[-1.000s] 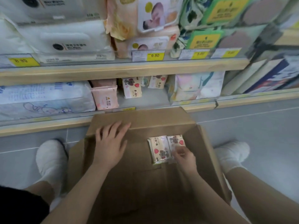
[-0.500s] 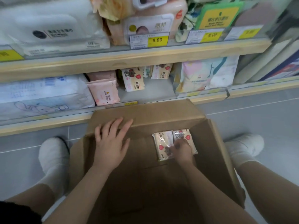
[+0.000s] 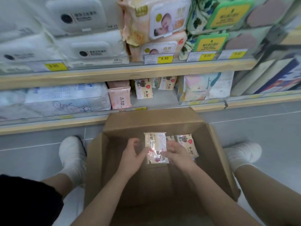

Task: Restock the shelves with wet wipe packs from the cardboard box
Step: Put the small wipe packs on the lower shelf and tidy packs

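Head view, looking down: beyond the fingertips runs the shelving (image 3: 130,74), its upper board carrying big white, peach and green lidded wipe packs behind yellow price tags (image 3: 164,58). On the lower shelf (image 3: 156,101), straight ahead of the fingers, small wet wipe packs of the same bear print (image 3: 144,90) stand upright, a pink pack (image 3: 119,98) just to their left and a large pale bundle (image 3: 65,100) further left.

Under and around both hands sits the open cardboard box (image 3: 216,160) on the grey floor, with white-socked feet on either side of it.

Inside the box, both hands meet on one small wet wipe pack (image 3: 155,144), held up off the box floor with its clear back toward the camera. The left hand (image 3: 132,154) has its fingers curled, thumb and fingertips pinching the pack's left lower edge. The right hand (image 3: 175,152) grips the right lower edge, fingers bent round it. Just right of the right hand's fingers, another bear-print pack (image 3: 186,144) lies in the box's far right corner.
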